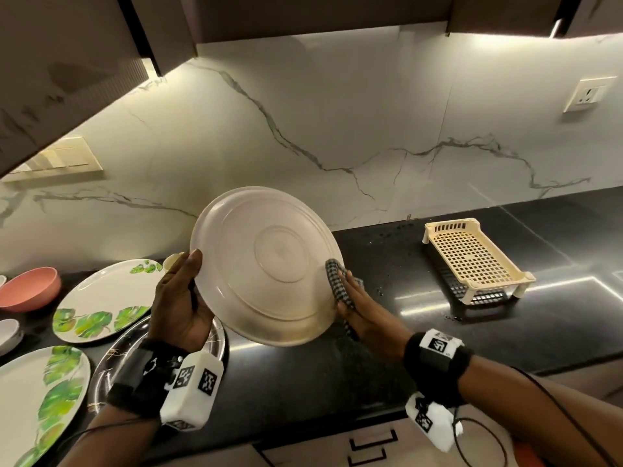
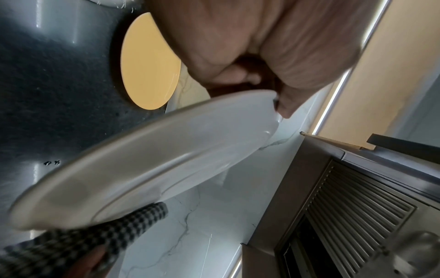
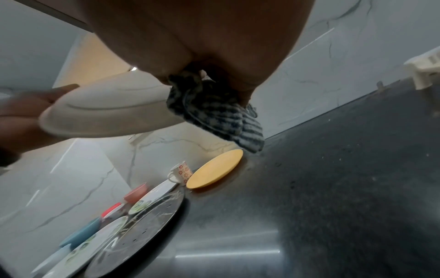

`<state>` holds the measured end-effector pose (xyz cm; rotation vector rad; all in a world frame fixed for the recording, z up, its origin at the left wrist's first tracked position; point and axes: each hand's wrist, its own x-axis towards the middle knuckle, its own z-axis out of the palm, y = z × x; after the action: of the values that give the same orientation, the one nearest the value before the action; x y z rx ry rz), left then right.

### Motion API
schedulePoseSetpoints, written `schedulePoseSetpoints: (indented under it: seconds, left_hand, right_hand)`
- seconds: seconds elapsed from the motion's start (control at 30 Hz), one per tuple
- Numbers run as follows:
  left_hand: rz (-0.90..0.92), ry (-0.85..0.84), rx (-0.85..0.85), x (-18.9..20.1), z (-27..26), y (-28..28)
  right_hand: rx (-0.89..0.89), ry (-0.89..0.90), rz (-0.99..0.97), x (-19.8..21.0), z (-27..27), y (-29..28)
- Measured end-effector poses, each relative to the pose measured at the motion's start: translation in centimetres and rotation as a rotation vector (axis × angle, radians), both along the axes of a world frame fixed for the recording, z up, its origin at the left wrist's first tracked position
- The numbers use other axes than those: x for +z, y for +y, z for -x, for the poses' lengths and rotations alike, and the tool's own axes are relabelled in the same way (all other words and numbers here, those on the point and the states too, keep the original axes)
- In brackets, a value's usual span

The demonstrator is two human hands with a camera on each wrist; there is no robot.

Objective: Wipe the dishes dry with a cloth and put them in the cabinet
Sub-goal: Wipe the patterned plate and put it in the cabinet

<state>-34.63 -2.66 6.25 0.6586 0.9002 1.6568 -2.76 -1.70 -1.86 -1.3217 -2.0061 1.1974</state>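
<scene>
A plain white plate (image 1: 266,267) is held tilted above the black counter, its underside toward me. My left hand (image 1: 182,291) grips its left rim, thumb on the underside. My right hand (image 1: 357,305) holds a black-and-white checked cloth (image 1: 337,281) folded over the plate's right rim. In the left wrist view the left hand (image 2: 262,56) pinches the plate (image 2: 142,165), with the cloth (image 2: 95,231) at the far edge. In the right wrist view the right hand (image 3: 202,37) has the cloth (image 3: 214,116) bunched in it against the plate (image 3: 107,112).
On the counter at left lie two leaf-patterned plates (image 1: 101,298), a steel plate (image 1: 111,369) and a pink bowl (image 1: 30,288). A yellow plate (image 3: 214,169) and a cup (image 3: 181,172) stand by the wall. A cream slotted rack (image 1: 472,257) sits at right. Upper cabinets (image 1: 67,79) hang overhead.
</scene>
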Motion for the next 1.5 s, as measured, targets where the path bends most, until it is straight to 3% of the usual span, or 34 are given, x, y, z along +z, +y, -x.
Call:
schedulePoseSetpoints:
  seconds: [0.07,0.3,0.5,0.7,0.77,0.9,1.03,1.2,1.37,1.5]
  left_hand:
    - [0.002,-0.034,0.023,-0.4,0.0,0.3]
    - [0.025,-0.041,0.077,-1.3,-1.5,1.3]
    - [0.04,-0.031,0.123,-2.1,-1.9,0.9]
    - [0.077,0.011,0.174,-2.9,0.6,-0.2]
    - [0.085,0.029,0.21,-3.1,2.1,-0.6]
    - [0.1,0.024,0.298,-3.2,4.1,-2.2]
    - [0.113,-0.013,0.341,-3.3,5.2,-4.4]
    - [0.128,-0.024,0.424,-3.6,6.0,-7.3]
    - [0.148,0.022,0.465,-3.7,5.8,-10.1]
    - [0.14,0.033,0.497,-3.6,4.6,-12.0]
  right_hand:
    - [0.035,0.062,0.054,0.0,0.7,-1.3]
    - [0.168,0.019,0.035,-0.1,3.4,-4.4]
    - [0.27,0.124,0.105,2.0,4.4,-5.2]
    - [0.202,0.154,0.189,3.3,2.0,-2.1]
    - [0.178,0.073,0.164,3.3,0.9,-0.8]
    - [0.158,-0.278,0.031,1.2,0.1,1.6]
    - [0.222,-0.621,-0.25,-2.8,0.8,2.2]
    - [0.454,-0.972,-0.267,-8.8,1.8,1.0]
    - [0.555,-1.05,-0.198,-10.8,2.1,-0.4]
    - [0.507,-0.882,-0.2,-8.5,2.8,-0.1]
